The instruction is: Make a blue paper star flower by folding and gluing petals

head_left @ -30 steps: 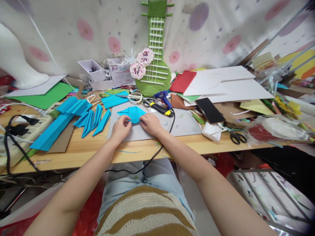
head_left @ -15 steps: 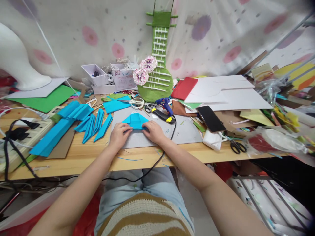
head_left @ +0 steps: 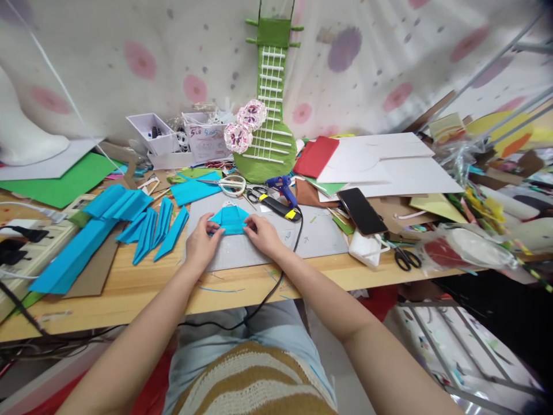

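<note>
The left hand (head_left: pixel 204 241) pinches the left end of a folded blue paper (head_left: pixel 232 221), the right hand (head_left: pixel 262 235) its right end. The paper lies between them, above the gray mat (head_left: pixel 322 239) on the desk (head_left: pixel 140 282).

So the blue paper (head_left: pixel 231 219) looks pretty different from a second ago. Back then a sharp tip poked out past the left hand (head_left: pixel 203 237) and the near edge bulged in a curve; now that edge is folded straight and the whole piece reads as a stubby trapezoid. The left hand's fingers were laid over the near corner half a second ago, and now they've spread, thumb low and fingers higher up the side. The camera's also turned a bit right, so the white form (head_left: pixel 26 127) and the dark plugs (head_left: pixel 32 233) get cropped more at the left edge.
</note>
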Available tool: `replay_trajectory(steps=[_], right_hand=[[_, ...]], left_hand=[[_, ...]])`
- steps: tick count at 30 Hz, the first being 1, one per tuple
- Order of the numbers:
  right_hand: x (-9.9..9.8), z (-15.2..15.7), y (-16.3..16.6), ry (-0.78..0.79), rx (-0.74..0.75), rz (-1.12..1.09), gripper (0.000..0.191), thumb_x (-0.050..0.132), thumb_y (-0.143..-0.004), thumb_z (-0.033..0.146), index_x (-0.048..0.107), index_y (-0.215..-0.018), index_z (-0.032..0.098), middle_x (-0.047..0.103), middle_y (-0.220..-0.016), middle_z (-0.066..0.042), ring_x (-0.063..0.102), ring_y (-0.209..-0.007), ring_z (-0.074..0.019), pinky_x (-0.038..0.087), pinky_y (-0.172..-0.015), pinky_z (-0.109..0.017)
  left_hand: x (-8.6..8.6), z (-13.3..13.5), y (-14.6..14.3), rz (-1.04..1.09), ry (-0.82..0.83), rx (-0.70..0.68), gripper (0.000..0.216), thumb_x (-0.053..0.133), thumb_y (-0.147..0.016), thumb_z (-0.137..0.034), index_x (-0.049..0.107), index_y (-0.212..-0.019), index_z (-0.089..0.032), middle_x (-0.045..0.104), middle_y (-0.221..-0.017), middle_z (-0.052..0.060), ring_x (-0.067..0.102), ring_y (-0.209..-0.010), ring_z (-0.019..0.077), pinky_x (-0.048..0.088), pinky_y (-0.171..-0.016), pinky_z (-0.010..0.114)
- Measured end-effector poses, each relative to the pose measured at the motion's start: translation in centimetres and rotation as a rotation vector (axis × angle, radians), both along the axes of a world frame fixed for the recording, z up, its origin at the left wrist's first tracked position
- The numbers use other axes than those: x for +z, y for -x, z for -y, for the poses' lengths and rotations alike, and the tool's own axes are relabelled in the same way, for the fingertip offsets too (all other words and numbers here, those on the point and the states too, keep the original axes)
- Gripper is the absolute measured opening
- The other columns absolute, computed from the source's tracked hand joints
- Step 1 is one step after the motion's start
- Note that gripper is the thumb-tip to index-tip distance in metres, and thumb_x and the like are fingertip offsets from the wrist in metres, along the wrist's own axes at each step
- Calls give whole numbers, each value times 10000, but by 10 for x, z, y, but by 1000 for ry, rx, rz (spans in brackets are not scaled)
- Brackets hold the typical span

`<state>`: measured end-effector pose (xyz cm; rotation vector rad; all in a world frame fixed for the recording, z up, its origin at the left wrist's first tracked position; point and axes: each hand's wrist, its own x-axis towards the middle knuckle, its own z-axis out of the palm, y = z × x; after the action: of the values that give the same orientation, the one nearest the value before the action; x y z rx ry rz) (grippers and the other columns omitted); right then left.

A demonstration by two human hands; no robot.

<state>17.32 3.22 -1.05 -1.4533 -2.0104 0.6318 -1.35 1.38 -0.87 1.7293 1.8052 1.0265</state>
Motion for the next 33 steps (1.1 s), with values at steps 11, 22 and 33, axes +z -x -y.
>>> replay_trajectory(steps=[11, 22, 33], right_hand=[[-2, -4, 10, -93, -1, 382, 208, 439, -897, 254, 504, -1070, 161, 630, -990, -91, 529, -904, -214, 385, -770, -312], [-6, -8, 19, -85, -31, 552, 232, 366, -930, 291, 500, -1055, 149, 607, -972, -133, 530, -897, -237, 395, -766, -346], [-1, -8, 20, -83, -42, 579, 230, 342, -934, 263, 490, -1068, 151, 590, -967, -126, 549, -881, -225, 417, -744, -334]], left_hand=[[-1, -3, -4, -3, -11, 33, 369, 595, -733, -276, 438, -1060, -210, 623, -801, -12, 587, -742, 144, 431, -681, 269], [1, -1, -6, -115, 26, 64, 337, 584, -744, -267, 423, -1037, -224, 625, -808, -7, 584, -739, 165, 402, -666, 279], [1, -2, -7, -259, -46, 10, 184, 558, -775, -238, 536, -958, -222, 578, -871, 38, 546, -849, 200, 411, -736, 313]])
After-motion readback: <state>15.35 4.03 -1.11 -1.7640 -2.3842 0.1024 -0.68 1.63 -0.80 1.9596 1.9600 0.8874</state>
